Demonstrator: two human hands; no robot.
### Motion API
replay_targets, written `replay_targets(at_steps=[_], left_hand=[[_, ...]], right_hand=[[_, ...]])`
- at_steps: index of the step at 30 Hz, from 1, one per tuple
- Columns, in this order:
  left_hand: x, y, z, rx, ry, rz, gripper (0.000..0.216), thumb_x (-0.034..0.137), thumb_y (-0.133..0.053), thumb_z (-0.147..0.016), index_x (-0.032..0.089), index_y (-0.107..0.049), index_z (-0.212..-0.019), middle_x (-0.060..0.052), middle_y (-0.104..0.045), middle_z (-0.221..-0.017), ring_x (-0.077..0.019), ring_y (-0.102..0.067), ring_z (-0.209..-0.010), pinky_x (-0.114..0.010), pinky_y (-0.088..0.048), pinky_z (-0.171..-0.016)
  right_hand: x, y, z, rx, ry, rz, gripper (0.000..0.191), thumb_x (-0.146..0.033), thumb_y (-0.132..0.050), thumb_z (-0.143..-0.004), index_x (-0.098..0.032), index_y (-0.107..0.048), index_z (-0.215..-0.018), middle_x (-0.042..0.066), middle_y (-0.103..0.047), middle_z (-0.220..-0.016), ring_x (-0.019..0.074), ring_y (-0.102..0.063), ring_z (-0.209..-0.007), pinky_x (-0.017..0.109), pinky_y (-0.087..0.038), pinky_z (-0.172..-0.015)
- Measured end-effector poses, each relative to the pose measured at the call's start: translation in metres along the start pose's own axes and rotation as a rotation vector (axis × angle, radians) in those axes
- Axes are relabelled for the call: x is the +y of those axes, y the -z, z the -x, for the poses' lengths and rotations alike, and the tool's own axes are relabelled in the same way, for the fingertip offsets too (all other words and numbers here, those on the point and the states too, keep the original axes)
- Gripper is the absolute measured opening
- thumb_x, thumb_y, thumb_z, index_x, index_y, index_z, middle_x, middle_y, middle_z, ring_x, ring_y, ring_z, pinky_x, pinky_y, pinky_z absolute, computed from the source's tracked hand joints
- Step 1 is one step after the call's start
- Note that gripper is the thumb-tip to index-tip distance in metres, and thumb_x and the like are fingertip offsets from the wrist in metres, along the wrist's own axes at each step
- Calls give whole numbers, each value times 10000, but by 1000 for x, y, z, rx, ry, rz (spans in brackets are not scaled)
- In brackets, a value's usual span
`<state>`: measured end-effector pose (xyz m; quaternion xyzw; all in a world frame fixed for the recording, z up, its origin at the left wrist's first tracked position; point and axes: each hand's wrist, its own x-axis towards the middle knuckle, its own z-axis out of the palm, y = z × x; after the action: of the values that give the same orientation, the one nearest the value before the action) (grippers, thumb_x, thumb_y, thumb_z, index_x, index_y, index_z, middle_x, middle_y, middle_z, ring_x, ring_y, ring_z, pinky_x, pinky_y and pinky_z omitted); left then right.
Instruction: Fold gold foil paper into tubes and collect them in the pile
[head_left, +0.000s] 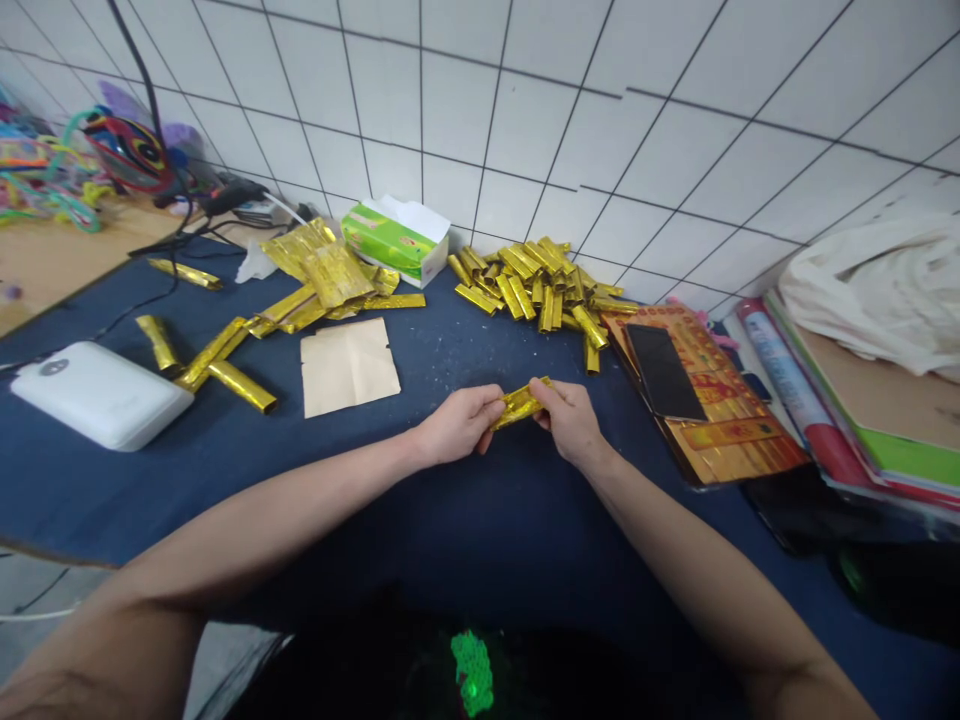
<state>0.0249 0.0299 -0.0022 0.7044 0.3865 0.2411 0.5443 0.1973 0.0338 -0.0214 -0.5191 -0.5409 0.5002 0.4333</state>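
Note:
Between my two hands is a small folded strip of gold foil paper (517, 405), held just above the dark blue table cover. My left hand (461, 420) pinches its left end, and my right hand (568, 418) grips the right end with the thumb on top. Parts of the strip are hidden under the fingers. Beyond my hands lies a heap of folded gold foil pieces (540, 280) against the tiled wall. Left of my left hand, a square of beige paper (350, 367) lies flat, with looser gold foil sheets (334, 275) behind it.
A white box-shaped device (101, 395) and several gold rolls (241, 386) are at left. A green tissue pack (396, 240) stands by the wall. To the right, a black phone (664, 372) rests on an orange-gold printed packet (739, 435), beside stacked folders and a white bag (885, 290).

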Motion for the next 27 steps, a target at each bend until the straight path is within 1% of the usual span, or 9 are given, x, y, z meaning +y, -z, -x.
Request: replay_targets(at_steps=[5,7,10,13,15,17,20,24,27], left_hand=[[-5,1,-2,-23,89,75,237,289,-334,-883,182,-378,-677,73,-490,-431,-39,-392,-304,-136,-284,-342],[-8,3,-4,7,111,154,227,303,-355,-879,177,-391,-693,59,-524,-462,-44,-436,-313,-134,-302,-334],[-13,8,-9,157,101,260,213,310,-398,-866,165,-417,-711,35,-556,-488,-57,-491,-336,-136,-329,-334],[-15,16,-13,328,62,320,219,325,-467,-836,155,-441,-699,39,-537,-460,-50,-469,-317,-131,-303,-317],[-15,19,-14,383,38,330,231,330,-501,-818,152,-449,-678,49,-516,-444,-36,-432,-302,-128,-276,-311],[-14,21,-13,391,22,305,228,315,-502,-816,152,-452,-664,58,-492,-432,-23,-390,-296,-129,-254,-314],[-15,20,-12,362,-13,203,201,267,-467,-827,154,-453,-662,70,-449,-429,-19,-370,-325,-129,-263,-349],[-18,16,-11,294,-64,70,191,247,-427,-830,157,-457,-664,62,-436,-462,-38,-410,-395,-143,-311,-413],[-19,16,-11,276,-70,30,194,247,-408,-833,160,-454,-666,65,-423,-455,-43,-393,-395,-153,-309,-427]], right_hand=[[-3,1,-2,39,57,-2,407,-509,-540,-750,-175,-469,-531,-53,-366,-457,59,-297,-393,211,-201,-370],[-4,0,0,32,63,13,410,-503,-506,-772,-177,-465,-527,-48,-380,-456,63,-310,-394,216,-211,-374],[-5,-3,5,-32,98,120,423,-461,-472,-802,-176,-455,-491,-42,-386,-440,65,-317,-395,226,-230,-393],[-7,-7,11,-190,124,255,411,-423,-448,-823,-173,-470,-498,-50,-366,-433,64,-306,-399,230,-235,-412],[-8,-10,14,-281,124,307,395,-414,-433,-833,-173,-479,-524,-55,-358,-444,64,-304,-407,229,-238,-421],[-10,-11,16,-327,113,335,378,-410,-430,-835,-173,-481,-546,-59,-351,-456,63,-300,-414,227,-240,-430],[-12,-12,16,-339,105,366,339,-424,-468,-816,-175,-472,-587,-60,-367,-496,68,-313,-447,225,-242,-444],[-13,-14,14,-314,113,391,383,-446,-429,-839,-185,-395,-560,-57,-355,-517,74,-327,-480,226,-256,-472],[-10,-15,13,-283,115,393,416,-455,-394,-853,-189,-349,-537,-59,-322,-509,72,-303,-475,228,-245,-471]])
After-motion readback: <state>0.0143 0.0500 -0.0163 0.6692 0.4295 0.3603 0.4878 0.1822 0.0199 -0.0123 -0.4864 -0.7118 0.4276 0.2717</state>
